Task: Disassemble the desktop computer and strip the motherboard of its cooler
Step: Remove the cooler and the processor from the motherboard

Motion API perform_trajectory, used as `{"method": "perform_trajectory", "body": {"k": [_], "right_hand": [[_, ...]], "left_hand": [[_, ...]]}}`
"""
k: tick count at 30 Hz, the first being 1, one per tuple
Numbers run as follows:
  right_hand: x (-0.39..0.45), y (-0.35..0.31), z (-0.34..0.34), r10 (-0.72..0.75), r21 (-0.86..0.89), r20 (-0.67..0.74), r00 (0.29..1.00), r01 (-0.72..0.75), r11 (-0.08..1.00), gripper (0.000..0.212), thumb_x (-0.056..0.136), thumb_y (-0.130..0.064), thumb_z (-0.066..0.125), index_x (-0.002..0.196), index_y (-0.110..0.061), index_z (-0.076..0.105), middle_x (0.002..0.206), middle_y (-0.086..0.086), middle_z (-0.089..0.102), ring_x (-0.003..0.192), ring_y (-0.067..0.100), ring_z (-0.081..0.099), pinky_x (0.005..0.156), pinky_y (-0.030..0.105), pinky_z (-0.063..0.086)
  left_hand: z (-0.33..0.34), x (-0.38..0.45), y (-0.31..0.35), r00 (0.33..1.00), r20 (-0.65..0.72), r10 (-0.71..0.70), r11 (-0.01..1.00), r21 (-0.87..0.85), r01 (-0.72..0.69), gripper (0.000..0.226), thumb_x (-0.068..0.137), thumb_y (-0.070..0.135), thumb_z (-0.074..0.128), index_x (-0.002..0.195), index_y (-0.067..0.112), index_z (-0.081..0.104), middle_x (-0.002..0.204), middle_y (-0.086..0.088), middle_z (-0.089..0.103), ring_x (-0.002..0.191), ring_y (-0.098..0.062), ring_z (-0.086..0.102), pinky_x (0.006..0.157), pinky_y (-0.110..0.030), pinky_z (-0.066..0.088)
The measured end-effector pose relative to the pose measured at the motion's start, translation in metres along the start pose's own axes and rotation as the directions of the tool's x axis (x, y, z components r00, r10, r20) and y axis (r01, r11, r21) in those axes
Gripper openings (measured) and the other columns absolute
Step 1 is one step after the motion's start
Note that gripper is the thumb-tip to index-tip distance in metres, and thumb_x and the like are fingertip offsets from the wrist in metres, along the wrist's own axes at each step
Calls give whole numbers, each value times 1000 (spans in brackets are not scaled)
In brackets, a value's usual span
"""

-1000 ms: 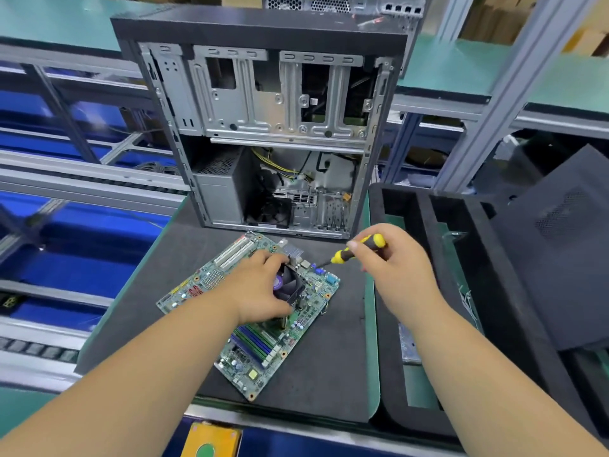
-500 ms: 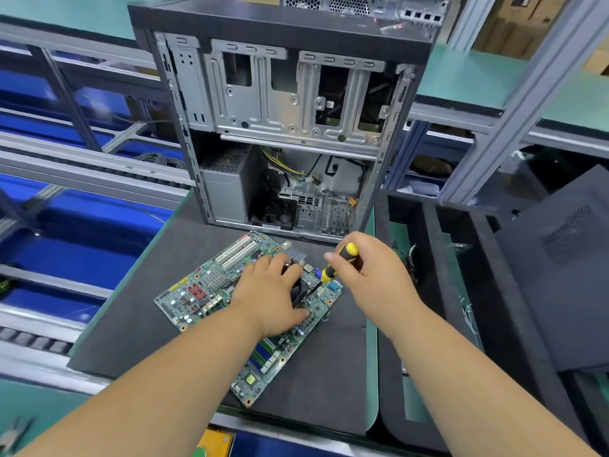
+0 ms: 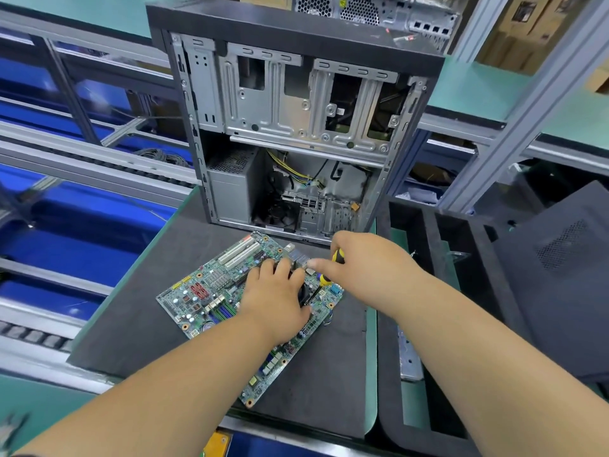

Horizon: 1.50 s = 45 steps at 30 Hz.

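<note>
A green motherboard [image 3: 211,291] lies flat on the dark foam mat [image 3: 138,311] in front of the open, gutted computer case [image 3: 296,127]. My left hand [image 3: 273,298] covers the black cooler [image 3: 304,293] on the board, fingers curled over its top; only a sliver of the fan shows. My right hand [image 3: 365,262] grips a yellow-and-black screwdriver [image 3: 333,265], its shaft slanting down to the cooler's right edge.
A black foam tray [image 3: 428,245] with deep slots sits to the right, and a dark case side panel [image 3: 560,275] leans on it. A metal bracket [image 3: 408,357] lies in the tray. Conveyor rails and blue bins run along the left.
My right hand has dropped lower and closer, bringing the screwdriver from a raised slant down onto the cooler's right side. The left hand stays on the cooler. The camera has leaned in.
</note>
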State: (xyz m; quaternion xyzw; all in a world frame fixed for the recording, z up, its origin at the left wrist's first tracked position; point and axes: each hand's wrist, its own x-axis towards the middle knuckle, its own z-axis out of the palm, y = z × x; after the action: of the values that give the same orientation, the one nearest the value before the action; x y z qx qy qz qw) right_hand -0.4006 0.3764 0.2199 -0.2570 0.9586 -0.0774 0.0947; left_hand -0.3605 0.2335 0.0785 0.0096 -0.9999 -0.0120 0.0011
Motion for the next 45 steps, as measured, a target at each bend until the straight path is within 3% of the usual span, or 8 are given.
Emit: {"method": "perform_trajectory", "body": {"k": [5, 12, 19, 30, 33, 36, 40, 45], "right_hand": [[3, 1, 6, -60, 116, 1, 998, 59, 991, 20, 97, -35, 54, 90, -18, 47, 66, -3, 49, 55, 13, 44, 48, 30, 28], [10, 16, -16, -219, 182, 214, 952, 182, 966, 9, 93, -22, 61, 87, -26, 54, 81, -9, 57, 68, 5, 50, 59, 24, 41], [13, -6, 2, -43, -49, 33, 999, 45, 998, 29, 95, -41, 56, 94, -17, 42, 74, -1, 51, 62, 13, 46, 50, 31, 33], [14, 13, -25, -357, 28, 369, 858, 374, 927, 23, 76, 3, 50, 71, -19, 53, 84, -4, 61, 77, 13, 55, 67, 30, 46], [7, 15, -20, -276, 30, 319, 907, 281, 959, 11, 85, -18, 59, 93, -25, 57, 86, -6, 62, 77, 13, 56, 61, 26, 43], [10, 6, -18, -116, -119, 291, 950, 156, 981, 28, 90, -37, 61, 108, -16, 59, 86, -1, 64, 72, 14, 52, 55, 27, 37], [26, -11, -21, 55, -366, 472, 880, 139, 920, 33, 94, -30, 57, 67, -13, 66, 58, -4, 60, 54, 10, 50, 53, 24, 39], [29, -22, -9, 31, -488, 444, 895, 212, 847, 39, 96, -30, 54, 61, -14, 52, 57, -3, 47, 48, 12, 40, 45, 25, 33]], "left_hand": [[-2, 2, 1, 999, 46, 1, 1000, 19, -2, 64, 88, 65, 38, 137, 24, 28, 143, -8, 28, 129, -36, 26, 101, -49, 25], [-3, 0, 3, 999, 49, -11, 1000, 9, 11, 63, 89, 65, 38, 135, 23, 29, 140, -7, 28, 129, -37, 26, 103, -48, 26], [-2, -1, 6, 999, 36, -17, 999, 35, 15, 70, 89, 65, 38, 141, 20, 24, 142, -8, 27, 131, -38, 25, 104, -49, 26], [3, -1, 16, 999, 13, -46, 993, 105, 45, 56, 90, 49, 44, 129, 18, 19, 135, -11, 23, 124, -40, 22, 100, -48, 24], [3, -3, 16, 999, 6, -50, 993, 103, 50, 52, 89, 51, 45, 125, 18, 26, 131, -9, 26, 121, -37, 26, 98, -46, 27], [1, -3, 17, 999, 7, -53, 994, 97, 52, 50, 89, 50, 46, 122, 18, 28, 129, -8, 27, 118, -36, 28, 96, -45, 28], [-1, -4, 18, 999, -7, -48, 993, 106, 48, 47, 89, 50, 46, 119, 17, 30, 126, -8, 29, 113, -35, 31, 94, -44, 30], [0, -4, 17, 999, -6, -48, 995, 90, 48, 47, 89, 49, 47, 119, 17, 29, 126, -7, 30, 114, -35, 31, 95, -44, 30]]}}
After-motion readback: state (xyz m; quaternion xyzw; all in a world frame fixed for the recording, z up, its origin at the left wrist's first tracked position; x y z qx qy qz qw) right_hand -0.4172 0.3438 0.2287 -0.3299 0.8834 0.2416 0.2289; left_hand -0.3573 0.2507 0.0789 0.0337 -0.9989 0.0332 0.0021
